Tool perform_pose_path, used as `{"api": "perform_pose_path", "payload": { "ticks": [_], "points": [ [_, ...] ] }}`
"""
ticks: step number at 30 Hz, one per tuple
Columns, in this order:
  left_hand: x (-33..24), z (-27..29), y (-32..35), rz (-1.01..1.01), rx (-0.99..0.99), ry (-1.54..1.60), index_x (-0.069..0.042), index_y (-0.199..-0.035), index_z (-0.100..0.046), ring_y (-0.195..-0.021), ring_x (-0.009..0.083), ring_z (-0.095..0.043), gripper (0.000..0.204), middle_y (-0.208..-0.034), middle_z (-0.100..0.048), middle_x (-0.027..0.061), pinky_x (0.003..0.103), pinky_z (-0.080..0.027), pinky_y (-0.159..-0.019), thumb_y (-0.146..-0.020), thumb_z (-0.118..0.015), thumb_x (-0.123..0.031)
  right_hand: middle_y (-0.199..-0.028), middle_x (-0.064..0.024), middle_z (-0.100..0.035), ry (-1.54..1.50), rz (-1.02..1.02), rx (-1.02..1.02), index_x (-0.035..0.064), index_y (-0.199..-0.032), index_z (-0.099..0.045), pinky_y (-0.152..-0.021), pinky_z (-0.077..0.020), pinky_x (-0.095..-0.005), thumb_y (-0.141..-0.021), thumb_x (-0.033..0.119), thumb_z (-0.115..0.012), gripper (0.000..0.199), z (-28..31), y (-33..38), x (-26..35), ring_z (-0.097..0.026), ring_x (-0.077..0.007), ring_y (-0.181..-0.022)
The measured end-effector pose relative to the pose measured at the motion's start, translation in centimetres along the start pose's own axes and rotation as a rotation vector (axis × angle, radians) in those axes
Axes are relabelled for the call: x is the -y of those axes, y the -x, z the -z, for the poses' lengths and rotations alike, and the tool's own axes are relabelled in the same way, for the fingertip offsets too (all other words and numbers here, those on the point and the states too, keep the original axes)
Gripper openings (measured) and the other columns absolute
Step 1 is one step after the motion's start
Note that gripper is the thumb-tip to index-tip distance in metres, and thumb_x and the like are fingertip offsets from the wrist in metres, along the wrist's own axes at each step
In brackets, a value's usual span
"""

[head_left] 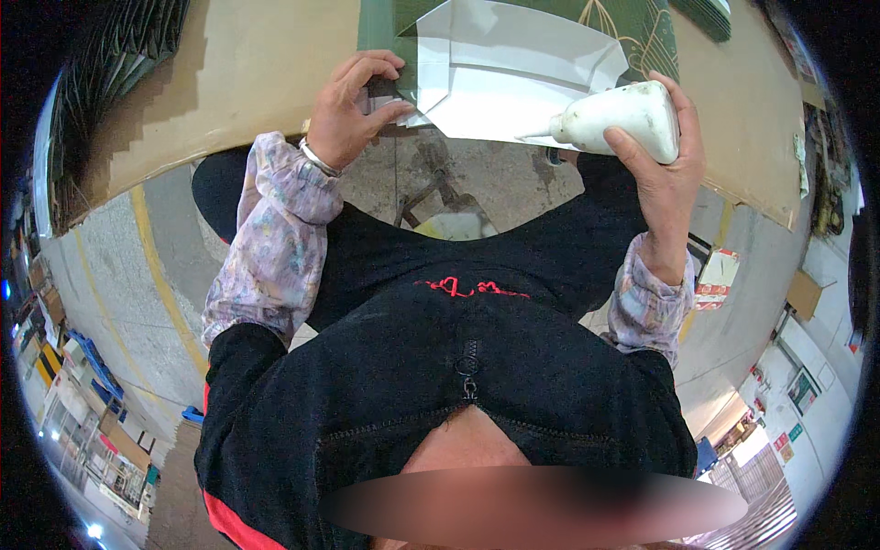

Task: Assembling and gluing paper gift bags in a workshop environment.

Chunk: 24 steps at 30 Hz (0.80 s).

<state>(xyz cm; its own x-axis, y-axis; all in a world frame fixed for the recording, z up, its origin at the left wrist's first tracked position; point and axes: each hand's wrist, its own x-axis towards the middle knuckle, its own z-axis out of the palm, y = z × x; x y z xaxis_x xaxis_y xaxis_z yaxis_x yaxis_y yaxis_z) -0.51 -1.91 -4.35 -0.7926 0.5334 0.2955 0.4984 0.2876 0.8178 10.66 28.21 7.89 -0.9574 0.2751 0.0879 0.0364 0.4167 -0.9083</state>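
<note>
My right hand grips a white plastic squeeze bottle with a thin nozzle. The bottle is tilted on its side, its tip pointing left over the near edge of a paper bag. That bag is green with gold lines outside and white inside; its white end is spread into folded flaps. At the bag's left near corner, my left hand has its fingers bent around the edge, thumb and forefinger on either side of a small folded flap. Some of those fingertips are hidden by the paper.
A brown board-topped table carries the bag. Dark green folded bags are stacked at its left, and another green stack lies at the far right. Below the table edge are my knees and a stand on the concrete floor. A red-and-white box sits at right.
</note>
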Motion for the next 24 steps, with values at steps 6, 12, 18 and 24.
{"api": "perform_pose_path", "payload": {
  "ticks": [6, 12, 18, 24],
  "points": [
    [0.0, -0.2, -0.1, 0.002, -0.023, -0.023, -0.003, -0.097, -0.057, -0.102, 0.0254, -0.061, 0.036, -0.112, -0.063, 0.0099, 0.034, -0.05, -0.088, -0.069, -0.079, -0.006, -0.103, -0.008, -0.06, 0.09, 0.042, -0.039, 0.0058, -0.127, -0.051, -0.073, -0.0543, -0.027, -0.072, 0.011, -0.082, 0.064, 1.3, 0.4, -0.7, -0.062, -0.0161, -0.091],
    [0.0, -0.2, 0.0, 0.021, -0.023, -0.026, -0.003, -0.097, -0.058, -0.103, 0.0242, -0.061, 0.036, -0.113, -0.063, 0.0094, 0.034, -0.049, -0.09, -0.069, -0.08, -0.006, -0.107, -0.0079, -0.061, 0.098, 0.01, -0.068, 0.0063, -0.126, -0.053, -0.081, -0.0522, -0.0295, -0.07, 0.014, -0.083, 0.064, 2.7, 0.7, -1.4, -0.062, -0.0168, -0.094],
    [-0.2, -0.1, -0.2, 0.023, -0.001, -0.051, -0.003, -0.098, -0.058, -0.104, 0.0237, -0.061, 0.036, -0.114, -0.062, 0.0095, 0.033, -0.05, -0.09, -0.069, -0.08, -0.005, -0.115, -0.0097, -0.059, 0.192, -0.015, -0.085, 0.0049, -0.128, -0.053, -0.088, -0.0501, -0.0312, -0.074, 0.014, -0.079, 0.061, 3.8, 1.1, -1.7, -0.06, -0.0185, -0.102],
    [-0.3, -0.2, -0.2, 0.023, -0.017, 0.005, -0.002, -0.098, -0.058, -0.104, 0.0232, -0.06, 0.036, -0.113, -0.062, 0.0095, 0.033, -0.049, -0.09, -0.068, -0.079, -0.004, -0.109, -0.01, -0.061, 0.133, -0.016, -0.122, 0.0053, -0.126, -0.053, -0.082, -0.052, -0.0303, -0.07, 0.016, -0.084, 0.065, 4.5, 1.1, -2.2, -0.062, -0.0183, -0.097]
  ]
}}
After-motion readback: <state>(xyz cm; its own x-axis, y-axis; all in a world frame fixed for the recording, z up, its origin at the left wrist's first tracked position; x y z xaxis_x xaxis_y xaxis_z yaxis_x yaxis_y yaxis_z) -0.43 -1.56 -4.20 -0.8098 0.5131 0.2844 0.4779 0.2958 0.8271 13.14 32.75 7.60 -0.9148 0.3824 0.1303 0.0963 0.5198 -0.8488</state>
